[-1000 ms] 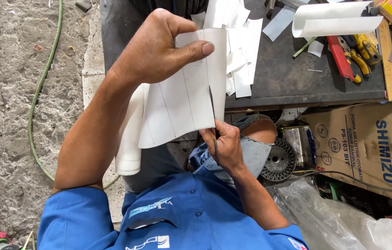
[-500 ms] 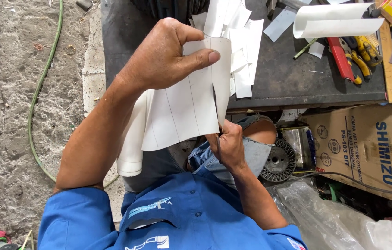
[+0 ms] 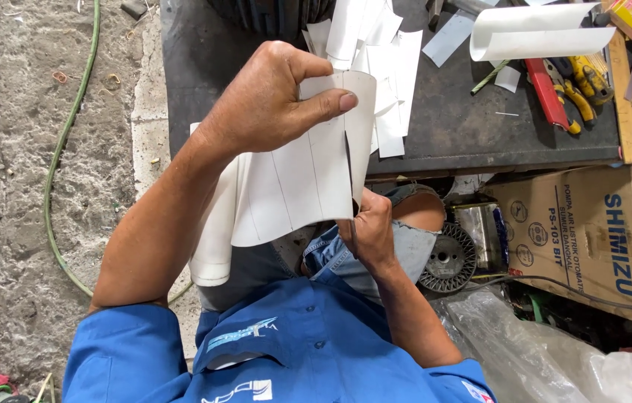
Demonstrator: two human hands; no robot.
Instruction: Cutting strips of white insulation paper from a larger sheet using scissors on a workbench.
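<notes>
Above a dark workbench [image 3: 480,134], left hand [image 3: 271,104] closed on a white ruled sheet [image 3: 301,179], thumb pinching its top edge; right hand [image 3: 368,227] gripped tight at the lower edge. Behind, cut white strips [image 3: 383,45] and red pliers [image 3: 547,93].

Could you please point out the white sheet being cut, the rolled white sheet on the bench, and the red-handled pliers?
white sheet [image 3: 293,186], head view, on its flat ruled middle.
rolled white sheet [image 3: 536,31], head view, on the roll's outer curve.
red-handled pliers [image 3: 547,93], head view, on the red handle.
</notes>
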